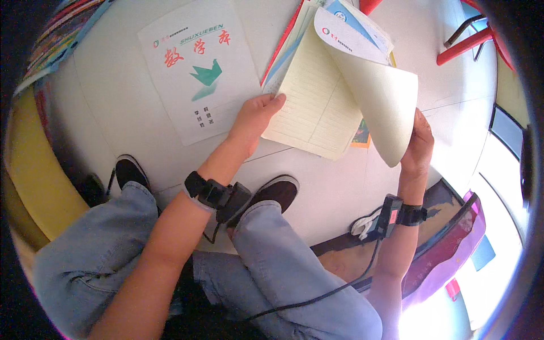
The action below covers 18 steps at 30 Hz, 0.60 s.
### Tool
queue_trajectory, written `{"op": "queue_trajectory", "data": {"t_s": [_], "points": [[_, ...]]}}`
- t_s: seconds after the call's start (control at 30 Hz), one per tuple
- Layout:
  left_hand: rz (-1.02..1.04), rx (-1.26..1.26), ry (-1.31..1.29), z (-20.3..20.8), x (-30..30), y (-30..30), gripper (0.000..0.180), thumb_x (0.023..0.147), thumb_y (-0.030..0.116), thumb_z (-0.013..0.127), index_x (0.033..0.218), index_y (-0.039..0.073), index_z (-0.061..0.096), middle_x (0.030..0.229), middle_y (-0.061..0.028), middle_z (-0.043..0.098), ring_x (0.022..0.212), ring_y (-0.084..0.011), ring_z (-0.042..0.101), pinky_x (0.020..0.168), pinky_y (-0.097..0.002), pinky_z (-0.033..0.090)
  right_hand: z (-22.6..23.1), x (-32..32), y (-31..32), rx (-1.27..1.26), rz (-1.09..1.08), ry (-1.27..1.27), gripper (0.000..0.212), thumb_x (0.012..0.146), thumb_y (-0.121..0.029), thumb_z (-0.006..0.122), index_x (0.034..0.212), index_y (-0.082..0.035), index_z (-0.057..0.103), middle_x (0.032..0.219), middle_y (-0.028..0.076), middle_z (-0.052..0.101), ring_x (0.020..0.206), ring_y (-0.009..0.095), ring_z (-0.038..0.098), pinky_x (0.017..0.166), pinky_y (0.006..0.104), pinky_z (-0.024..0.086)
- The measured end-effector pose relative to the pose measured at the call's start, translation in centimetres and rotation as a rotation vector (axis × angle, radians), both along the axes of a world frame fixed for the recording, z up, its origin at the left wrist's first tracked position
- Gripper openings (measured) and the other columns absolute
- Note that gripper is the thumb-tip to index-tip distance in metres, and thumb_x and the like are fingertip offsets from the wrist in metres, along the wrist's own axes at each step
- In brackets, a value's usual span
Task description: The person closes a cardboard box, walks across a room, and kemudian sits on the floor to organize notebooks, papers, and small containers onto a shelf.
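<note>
My left hand (pixel 259 120) pinches the left edge of an exercise book (pixel 317 105), thumb on top of its cream lined page. On the other side, my right hand (pixel 418 144) grips the book's front cover (pixel 385 99), which is raised and curls back to the right. Beneath this book lie several other books and papers (pixel 281 51), one red-edged and one blue, mostly hidden. A second exercise book (pixel 221 110), closed, with a white cover and a green bird-like shape, lies flat to the left of my left hand. Both wrists wear black strapped devices.
A pile of books (pixel 65 34) stands at the far left, above a yellow curved surface (pixel 37 164). Red furniture legs (pixel 467 45) are at the far right. A purple-edged bag or box (pixel 453 243) sits near my right forearm. A black cable (pixel 317 297) crosses my lap.
</note>
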State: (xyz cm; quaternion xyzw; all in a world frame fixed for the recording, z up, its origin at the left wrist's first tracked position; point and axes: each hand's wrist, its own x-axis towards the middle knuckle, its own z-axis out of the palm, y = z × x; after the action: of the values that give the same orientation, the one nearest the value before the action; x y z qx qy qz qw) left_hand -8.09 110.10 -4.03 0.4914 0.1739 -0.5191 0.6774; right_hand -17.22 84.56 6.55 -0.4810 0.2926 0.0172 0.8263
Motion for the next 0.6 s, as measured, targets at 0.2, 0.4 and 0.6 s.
{"op": "queue_trajectory", "data": {"t_s": [0.2,0.4,0.6], "points": [[0.089,-0.007,0.071,0.2,0.0,-0.2,0.030,0.084,0.024,0.051,0.096,-0.003,0.057,0.090,-0.0072,0.060,0.080,-0.0118,0.055,0.073,-0.0238,0.042,-0.2,0.4,0.6,-0.186,-0.034,0.181,0.024,0.086,-0.020,0.045,0.083,0.003,0.053,0.076,0.007,0.057,0.066,0.012,0.055,0.061,0.0241,0.046],[0.056,0.029,0.022,0.3,-0.1,-0.4,0.028,0.084,0.022,0.050,0.094,-0.003,0.058,0.085,-0.0071,0.061,0.074,-0.0112,0.056,0.067,-0.0237,0.043,1.5,1.8,-0.8,-0.482,-0.176,0.234,0.026,0.087,-0.021,0.045,0.092,0.003,0.055,0.079,0.006,0.058,0.070,0.010,0.054,0.062,0.0209,0.044],[0.047,0.032,-0.047,-0.6,-0.5,-0.3,0.024,0.082,0.017,0.051,0.090,-0.003,0.059,0.077,-0.0058,0.060,0.066,-0.0087,0.055,0.059,-0.0220,0.043,4.4,3.1,-2.8,-1.187,-0.256,0.193,0.025,0.087,-0.021,0.048,0.091,0.001,0.059,0.075,0.002,0.057,0.065,0.005,0.047,0.057,0.0169,0.037]]}}
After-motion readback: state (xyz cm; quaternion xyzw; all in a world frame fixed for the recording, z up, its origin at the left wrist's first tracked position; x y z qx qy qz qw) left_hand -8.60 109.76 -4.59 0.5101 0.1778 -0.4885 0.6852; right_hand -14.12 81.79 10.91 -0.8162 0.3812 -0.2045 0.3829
